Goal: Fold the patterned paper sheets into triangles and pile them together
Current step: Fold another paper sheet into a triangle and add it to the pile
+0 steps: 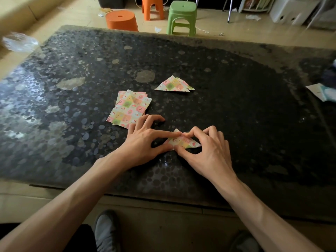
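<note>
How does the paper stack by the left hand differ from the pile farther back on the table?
The stack of sheets lies flat and unfolded, four-cornered; the pile of triangles is folded. The stack is the larger in outline and sits beside the left hand; the pile lies farther back, on its own. Both share the pastel checked print.

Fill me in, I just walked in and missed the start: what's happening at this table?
A person is folding a patterned sheet into a triangle on the dark table. The left hand presses it flat while the right hand pinches its edge. A stack of unfolded sheets lies to its left, and finished triangles are piled farther back.
</note>
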Action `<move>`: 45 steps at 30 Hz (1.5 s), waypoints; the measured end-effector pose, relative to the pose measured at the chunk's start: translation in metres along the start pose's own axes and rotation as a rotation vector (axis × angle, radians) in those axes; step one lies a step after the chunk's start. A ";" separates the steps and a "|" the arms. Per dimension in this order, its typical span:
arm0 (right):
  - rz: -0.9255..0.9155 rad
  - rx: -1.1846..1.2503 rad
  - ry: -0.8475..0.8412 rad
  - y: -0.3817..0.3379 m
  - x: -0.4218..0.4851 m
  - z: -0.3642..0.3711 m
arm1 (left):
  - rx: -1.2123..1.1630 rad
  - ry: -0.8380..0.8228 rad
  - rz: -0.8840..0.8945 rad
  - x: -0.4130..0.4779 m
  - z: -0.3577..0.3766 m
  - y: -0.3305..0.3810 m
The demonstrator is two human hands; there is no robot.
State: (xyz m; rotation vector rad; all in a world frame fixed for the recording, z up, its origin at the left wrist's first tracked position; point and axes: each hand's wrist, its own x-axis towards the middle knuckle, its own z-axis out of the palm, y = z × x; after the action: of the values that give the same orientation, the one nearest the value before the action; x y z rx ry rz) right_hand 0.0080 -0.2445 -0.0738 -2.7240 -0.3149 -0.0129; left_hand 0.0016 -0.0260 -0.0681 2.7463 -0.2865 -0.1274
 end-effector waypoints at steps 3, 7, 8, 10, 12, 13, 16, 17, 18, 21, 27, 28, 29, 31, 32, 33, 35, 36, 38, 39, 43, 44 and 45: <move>0.011 0.006 -0.017 -0.001 0.002 -0.001 | -0.026 -0.078 0.004 -0.001 -0.009 0.000; 0.020 -0.001 -0.001 -0.003 0.001 0.000 | -0.060 -0.127 0.007 -0.002 -0.016 0.002; 0.023 -0.001 0.015 -0.003 0.000 0.001 | -0.069 -0.132 0.006 -0.001 -0.017 0.002; 0.035 0.002 0.028 -0.004 -0.002 0.002 | -0.078 -0.147 0.014 -0.001 -0.019 0.000; 0.043 -0.003 0.019 -0.006 -0.002 0.002 | -0.092 -0.184 0.020 -0.001 -0.023 -0.003; 0.044 -0.004 0.017 -0.006 -0.002 0.001 | -0.100 -0.201 0.022 -0.002 -0.024 -0.005; 0.045 -0.006 0.031 -0.007 -0.002 0.001 | -0.116 -0.212 0.021 -0.002 -0.025 -0.005; 0.048 -0.010 0.038 -0.008 -0.003 0.002 | -0.118 -0.211 0.022 -0.001 -0.025 -0.004; 0.053 -0.018 0.045 -0.010 -0.004 0.003 | -0.119 -0.210 0.025 -0.001 -0.025 -0.004; 0.071 -0.057 0.064 -0.015 -0.007 0.006 | -0.124 -0.227 0.038 -0.002 -0.026 -0.007; 0.087 -0.071 0.046 -0.019 -0.005 0.007 | -0.156 -0.227 0.047 -0.002 -0.028 -0.011; 0.089 -0.073 0.044 -0.020 -0.005 0.007 | -0.158 -0.228 0.047 -0.002 -0.028 -0.010; 0.092 -0.075 0.042 -0.020 -0.006 0.007 | -0.162 -0.233 0.049 -0.002 -0.029 -0.010; 0.096 -0.072 0.032 -0.021 -0.006 0.007 | -0.164 -0.249 0.053 -0.003 -0.030 -0.011; 0.098 -0.070 0.027 -0.021 -0.005 0.006 | -0.167 -0.249 0.050 -0.003 -0.030 -0.011; 0.098 -0.074 0.028 -0.022 -0.005 0.006 | -0.171 -0.234 0.044 -0.002 -0.028 -0.011; 0.098 -0.089 0.038 -0.023 -0.005 0.006 | -0.189 -0.141 0.016 -0.001 -0.021 -0.008; 0.099 -0.090 0.038 -0.023 -0.005 0.006 | -0.191 -0.065 0.004 -0.001 -0.016 -0.006; 0.101 -0.078 0.029 -0.022 -0.006 0.006 | -0.158 0.086 0.010 0.000 -0.005 -0.003; 0.097 -0.069 0.024 -0.021 -0.006 0.005 | -0.140 0.134 0.018 -0.001 0.000 -0.003; 0.089 -0.019 -0.013 -0.017 -0.004 0.000 | -0.130 0.157 0.022 0.001 0.002 -0.005; 0.089 -0.014 -0.020 -0.017 -0.004 -0.001 | -0.137 0.158 0.023 0.001 0.001 -0.004; 0.088 -0.007 -0.020 -0.017 -0.004 -0.001 | -0.140 0.163 0.030 0.001 0.001 -0.003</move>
State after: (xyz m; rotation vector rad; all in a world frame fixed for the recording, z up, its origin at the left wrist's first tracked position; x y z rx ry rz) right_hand 0.0002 -0.2308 -0.0669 -2.7438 -0.2014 0.0380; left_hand 0.0030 -0.0237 -0.0698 2.5931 -0.2627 0.0811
